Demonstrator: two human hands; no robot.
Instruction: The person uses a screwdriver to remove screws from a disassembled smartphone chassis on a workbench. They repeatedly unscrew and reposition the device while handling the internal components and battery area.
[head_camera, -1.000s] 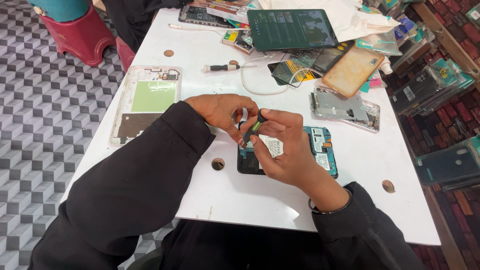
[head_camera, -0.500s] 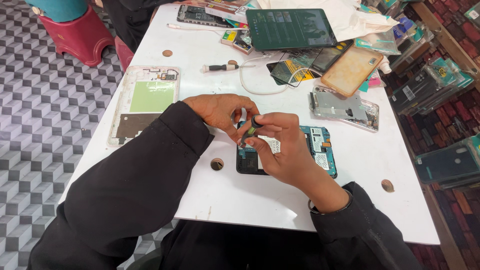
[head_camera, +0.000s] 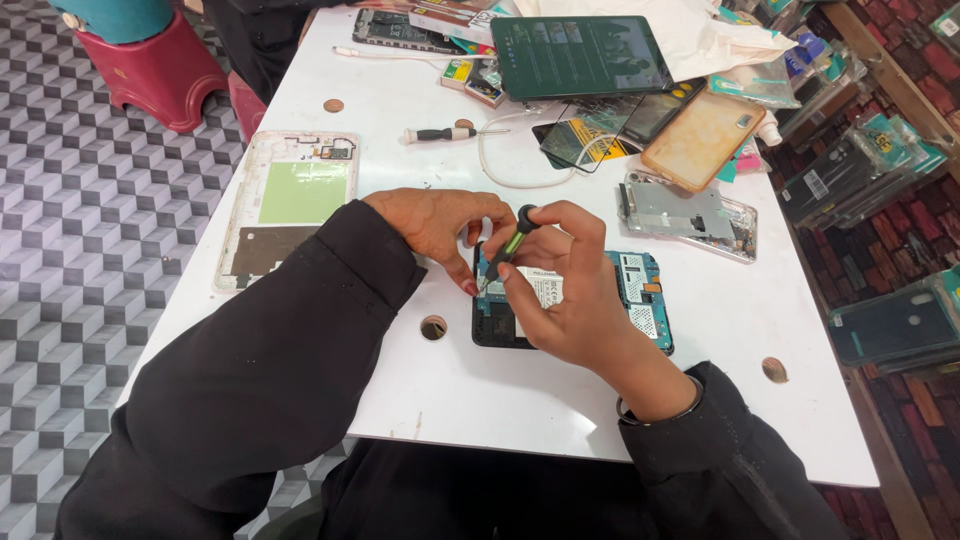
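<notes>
An opened phone (head_camera: 640, 300) with a blue circuit board and a white battery lies on the white table (head_camera: 500, 400) in front of me. My right hand (head_camera: 560, 290) grips a small green-and-black screwdriver (head_camera: 508, 248), tip down on the phone's left end. My left hand (head_camera: 440, 225) rests beside it, fingertips pressing the phone's left edge close to the screwdriver tip. Both arms wear black sleeves.
A white tablet back shell (head_camera: 290, 200) lies at the left. A metal phone frame (head_camera: 690, 215), a tan phone case (head_camera: 705, 135), a dark tablet (head_camera: 580, 55), a second screwdriver (head_camera: 440, 133) and a white cable (head_camera: 520, 170) lie behind. Round holes (head_camera: 433, 327) dot the table. Red stool (head_camera: 150, 70) stands on the floor.
The screwdriver has tilted slightly in my right hand and its fingers have shifted on the handle. My left hand stays on the phone's edge.
</notes>
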